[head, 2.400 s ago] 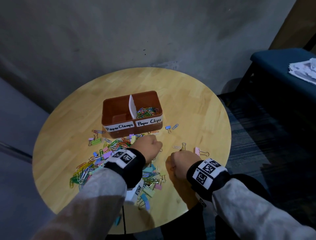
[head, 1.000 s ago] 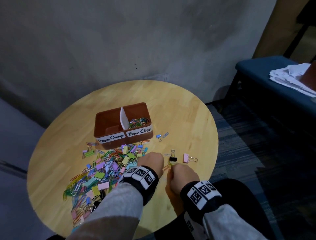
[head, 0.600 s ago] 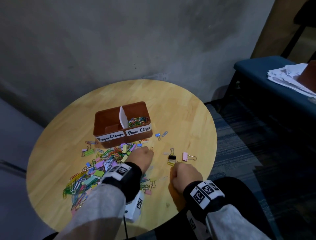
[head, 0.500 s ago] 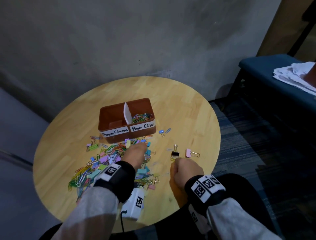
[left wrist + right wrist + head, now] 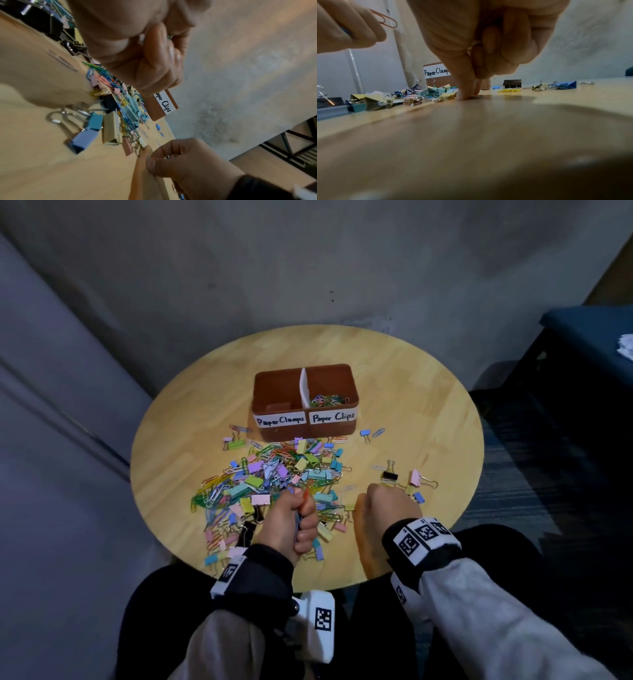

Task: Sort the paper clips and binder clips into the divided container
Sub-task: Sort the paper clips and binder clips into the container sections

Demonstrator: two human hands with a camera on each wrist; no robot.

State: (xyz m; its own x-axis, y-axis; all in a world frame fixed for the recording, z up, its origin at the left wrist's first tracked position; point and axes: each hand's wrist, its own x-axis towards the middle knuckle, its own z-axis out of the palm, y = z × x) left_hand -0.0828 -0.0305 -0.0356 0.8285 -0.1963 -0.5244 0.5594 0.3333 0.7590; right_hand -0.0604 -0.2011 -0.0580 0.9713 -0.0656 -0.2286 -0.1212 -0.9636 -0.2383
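Note:
A brown divided container (image 5: 337, 373) stands mid-table; its "Paper Clips" half holds coloured paper clips (image 5: 327, 400), and its "Paper Clamps" half looks nearly bare. In front lies a mixed pile of clips (image 5: 270, 481). My left hand (image 5: 301, 517) is a fist over the pile's near edge and grips paper clips, an orange one (image 5: 386, 20) sticking out. My right hand (image 5: 469, 94) is right of the pile. Its thumb and forefinger pinch a pale paper clip (image 5: 477, 96) against the table, and something silver shows inside the curled fingers.
Loose binder clips lie right of the pile: a black one (image 5: 390, 475), a pink one (image 5: 415, 477) and a small blue one (image 5: 365, 433). The round wooden table (image 5: 411, 405) stands against a grey wall. A blue seat (image 5: 589, 337) is at the right.
My left hand has drawn back from the pile's middle toward me and closed into a fist round clips. The right hand stays near the black binder clip, fingers down on the table.

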